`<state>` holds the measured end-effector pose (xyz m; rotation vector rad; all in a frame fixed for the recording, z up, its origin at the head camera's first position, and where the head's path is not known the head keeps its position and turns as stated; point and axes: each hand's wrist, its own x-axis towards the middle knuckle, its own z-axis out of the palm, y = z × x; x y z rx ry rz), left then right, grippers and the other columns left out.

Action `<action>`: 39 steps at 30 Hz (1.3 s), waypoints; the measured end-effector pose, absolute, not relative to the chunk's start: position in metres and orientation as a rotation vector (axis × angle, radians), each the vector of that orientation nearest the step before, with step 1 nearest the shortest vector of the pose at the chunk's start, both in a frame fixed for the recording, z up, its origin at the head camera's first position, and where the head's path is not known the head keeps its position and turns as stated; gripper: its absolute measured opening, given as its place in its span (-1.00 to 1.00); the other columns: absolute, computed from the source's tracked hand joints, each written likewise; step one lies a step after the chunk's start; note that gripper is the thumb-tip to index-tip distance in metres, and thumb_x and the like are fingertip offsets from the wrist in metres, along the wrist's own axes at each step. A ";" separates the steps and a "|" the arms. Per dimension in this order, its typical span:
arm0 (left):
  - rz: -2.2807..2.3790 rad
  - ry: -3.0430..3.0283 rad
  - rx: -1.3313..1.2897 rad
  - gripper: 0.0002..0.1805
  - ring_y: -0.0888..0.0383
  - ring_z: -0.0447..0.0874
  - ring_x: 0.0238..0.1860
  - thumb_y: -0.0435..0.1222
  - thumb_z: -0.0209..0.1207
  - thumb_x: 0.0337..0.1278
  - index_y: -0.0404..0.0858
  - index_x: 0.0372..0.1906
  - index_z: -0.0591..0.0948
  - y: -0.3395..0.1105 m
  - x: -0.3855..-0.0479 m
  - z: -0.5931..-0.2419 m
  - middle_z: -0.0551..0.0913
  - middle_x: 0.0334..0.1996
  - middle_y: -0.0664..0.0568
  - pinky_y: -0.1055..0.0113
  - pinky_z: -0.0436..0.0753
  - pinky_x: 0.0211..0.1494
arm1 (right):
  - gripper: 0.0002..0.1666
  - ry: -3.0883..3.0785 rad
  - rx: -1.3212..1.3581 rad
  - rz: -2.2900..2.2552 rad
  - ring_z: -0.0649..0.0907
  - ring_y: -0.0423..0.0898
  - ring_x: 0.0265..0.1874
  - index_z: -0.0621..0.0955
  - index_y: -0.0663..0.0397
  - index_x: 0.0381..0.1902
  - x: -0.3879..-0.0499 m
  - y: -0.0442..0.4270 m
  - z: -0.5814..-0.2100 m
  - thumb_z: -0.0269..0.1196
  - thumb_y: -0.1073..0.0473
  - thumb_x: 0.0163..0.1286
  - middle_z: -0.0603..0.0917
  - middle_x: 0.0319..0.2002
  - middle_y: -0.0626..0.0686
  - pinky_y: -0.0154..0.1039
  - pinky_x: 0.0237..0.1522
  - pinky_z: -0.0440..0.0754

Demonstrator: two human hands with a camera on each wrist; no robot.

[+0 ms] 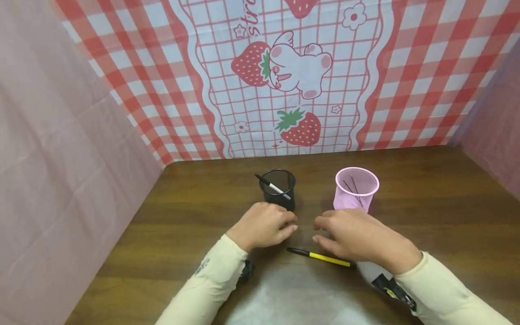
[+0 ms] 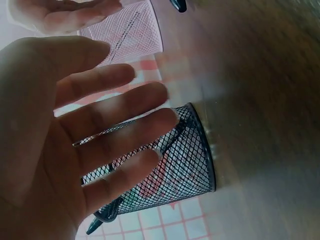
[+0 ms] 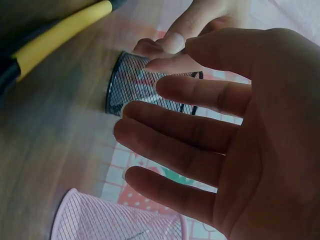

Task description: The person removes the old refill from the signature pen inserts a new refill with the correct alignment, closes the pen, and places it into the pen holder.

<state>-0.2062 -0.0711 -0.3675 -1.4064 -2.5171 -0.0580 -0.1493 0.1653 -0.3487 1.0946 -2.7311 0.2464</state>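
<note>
My left hand [image 1: 266, 227] hovers just in front of a black mesh pen cup [image 1: 278, 201], its fingers relaxed and holding nothing. A pen with a black end and white barrel [image 1: 273, 185] leans inside that cup. Before a pink mesh cup [image 1: 352, 198] is my right hand [image 1: 361, 234], also without anything in its loose fingers. Thin dark sticks [image 1: 352, 188] stand in the pink cup. On the table below the right hand lies a yellow and black pen [image 1: 325, 257]. In the left wrist view the black cup [image 2: 187, 165] shows behind the spread fingers [image 2: 125, 107].
The brown wooden table [image 1: 195, 216] carries a whitish glare at its front. A red-and-white checked strawberry cloth [image 1: 300, 81] hangs behind it. Pink fabric walls [image 1: 81, 158] close off both sides.
</note>
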 end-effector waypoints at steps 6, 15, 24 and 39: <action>-0.031 -2.560 -1.380 -0.81 0.31 0.66 -0.41 -0.04 0.18 0.36 0.03 -0.20 0.75 -0.073 -0.207 -0.368 0.69 -0.37 0.28 0.28 0.68 -0.33 | -0.76 -2.731 1.140 0.253 0.44 -0.31 -0.60 0.51 -0.24 -0.50 -0.147 0.161 -0.352 0.35 -0.03 0.27 0.43 -0.55 -0.29 -0.21 -0.60 0.47; -0.052 -2.603 -1.366 -0.81 0.30 0.67 -0.38 -0.04 0.17 0.37 0.03 -0.17 0.75 -0.077 -0.207 -0.371 0.70 -0.35 0.28 0.27 0.68 -0.30 | -0.74 -2.850 1.161 0.301 0.39 -0.33 -0.63 0.51 -0.28 -0.52 -0.145 0.160 -0.355 0.39 -0.05 0.25 0.42 -0.60 -0.31 -0.26 -0.62 0.41; -0.047 -2.573 -1.393 -0.81 0.32 0.66 -0.36 -0.04 0.16 0.38 0.03 -0.19 0.74 -0.074 -0.211 -0.370 0.69 -0.35 0.29 0.26 0.68 -0.26 | -0.69 -2.896 1.183 0.338 0.40 -0.32 -0.67 0.48 -0.32 -0.57 -0.149 0.164 -0.358 0.42 -0.08 0.18 0.39 -0.64 -0.34 -0.25 -0.66 0.38; -0.074 -2.533 -1.411 -0.79 0.31 0.67 -0.35 -0.07 0.15 0.39 0.00 -0.14 0.75 -0.071 -0.211 -0.371 0.70 -0.32 0.25 0.29 0.69 -0.25 | -0.68 -2.981 1.167 0.374 0.41 -0.32 -0.65 0.55 -0.29 -0.52 -0.148 0.165 -0.365 0.50 -0.15 0.05 0.40 -0.62 -0.35 -0.27 -0.62 0.40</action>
